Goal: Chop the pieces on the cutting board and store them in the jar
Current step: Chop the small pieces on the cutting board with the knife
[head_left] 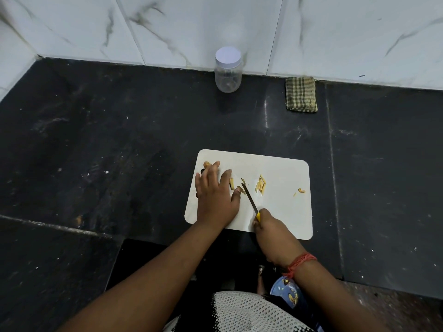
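A: Where does the cutting board sit?

B: On the black stone counter, just ahead of the person, its long axis running from 9 to 3 o'clock, slightly tilted.

A: And the pieces?

B: A small cluster of pale yellow slivers lies near the board's middle, each one pointing roughly toward 12 o'clock. One sliver lies just beside the left hand's index finger, also lengthwise toward 12. A curled scrap lies toward 3 o'clock, apart from the rest. An uncut lump shows at the board's 10 o'clock corner, by the fingertips.

A: What is the left hand doing?

B: It lies palm down on the board's left part, fingers spread and nearly straight, thumb tip touching a small piece by the blade.

A: The right hand?

B: Its fingers are curled round the yellow handle of a knife. The thin blade points toward 11 o'clock, its tip among the pieces between the thumb and the cluster.

A: The jar?

B: It stands upright at 12 o'clock against the marble wall, well apart from the board, clear, white lid on. A folded checked cloth lies toward 1 o'clock.
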